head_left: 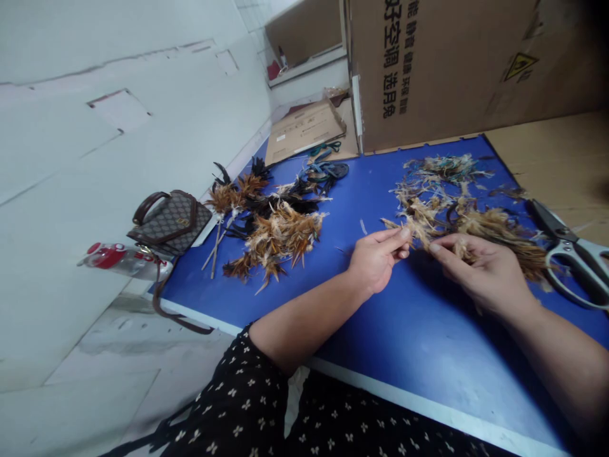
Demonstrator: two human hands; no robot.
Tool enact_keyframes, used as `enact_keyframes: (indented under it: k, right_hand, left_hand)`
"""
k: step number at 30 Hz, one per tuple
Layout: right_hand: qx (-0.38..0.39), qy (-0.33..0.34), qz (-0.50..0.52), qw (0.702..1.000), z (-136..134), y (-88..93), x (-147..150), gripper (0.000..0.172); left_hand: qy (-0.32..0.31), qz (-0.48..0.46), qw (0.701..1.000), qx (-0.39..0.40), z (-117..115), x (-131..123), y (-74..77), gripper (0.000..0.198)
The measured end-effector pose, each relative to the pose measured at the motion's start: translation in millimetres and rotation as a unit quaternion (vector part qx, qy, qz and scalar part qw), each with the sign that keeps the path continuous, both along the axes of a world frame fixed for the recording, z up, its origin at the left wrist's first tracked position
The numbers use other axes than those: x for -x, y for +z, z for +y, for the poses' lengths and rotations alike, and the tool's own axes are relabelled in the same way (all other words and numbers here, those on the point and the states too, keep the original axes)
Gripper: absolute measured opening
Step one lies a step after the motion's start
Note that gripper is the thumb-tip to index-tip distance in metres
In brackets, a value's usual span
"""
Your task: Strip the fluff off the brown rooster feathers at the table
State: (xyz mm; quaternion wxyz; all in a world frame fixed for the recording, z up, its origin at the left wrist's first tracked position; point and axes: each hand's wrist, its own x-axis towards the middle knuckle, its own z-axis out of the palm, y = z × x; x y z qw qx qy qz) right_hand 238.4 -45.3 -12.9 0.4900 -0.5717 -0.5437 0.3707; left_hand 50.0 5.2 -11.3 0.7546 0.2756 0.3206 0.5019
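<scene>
1. Risk, slip: feather tuft (417, 233) is gripped only by fingertips. I judge that an uneven pull from either side could draw single feathers loose and scatter them over the blue table (380, 330).
2. Risk, tangle: loose feather pile (442, 184) lies just far of the tuft and seems to touch it. Strands from the pile could drag along with the tuft; I cannot tell where one ends and the other begins.
3. Risk, scissors: scissors (573, 254) lie near the right hand (480, 271), on its right, handles toward the near edge. A sweep of that wrist to the right could knock them or snag feathers on them.
4. Risk, mixing: sorted feather bundles (273, 231) sit well apart on the left, so I rate a mix-up as low.
5. Hand state: left hand (378, 259) has its fingers stretched out, thumb and forefinger pinching the left end of the tuft. The right hand is curled, thumb and forefinger pinching the other end, with a brown feather bunch (516, 244) trailing to the right from under its palm.
6. Position: the tuft spans the gap between the two hands, just above the table, mid-table, nearer the right side.
</scene>
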Motion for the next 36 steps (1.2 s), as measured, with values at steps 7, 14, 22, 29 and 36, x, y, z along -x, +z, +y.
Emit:
enact_keyframes:
  k: [7,14,22,29,36]
  right_hand:
    - [-0.044,0.028,-0.071,0.996,0.2,8.4,6.3,0.043]
    - [-0.054,0.067,-0.092,0.992,2.5,-5.1,4.2,0.035]
    - [-0.089,0.114,-0.156,0.977,3.6,-5.1,-1.7,0.03]
    - [-0.078,-0.008,-0.094,0.993,2.2,0.4,-7.6,0.039]
    - [-0.122,0.0,-0.085,0.989,4.3,-10.4,-8.4,0.034]
  left_hand:
    - [0.003,-0.001,1.0,0.01,0.4,-1.4,5.3,0.021]
    - [0.008,0.001,1.0,0.013,-2.4,-2.4,5.4,0.017]
    - [-0.048,0.021,0.999,0.004,3.0,1.5,-7.1,0.044]
    - [-0.04,0.111,0.992,-0.055,-0.8,-0.9,-12.1,0.043]
    - [-0.066,0.151,0.984,-0.074,-7.9,-5.0,-18.0,0.05]
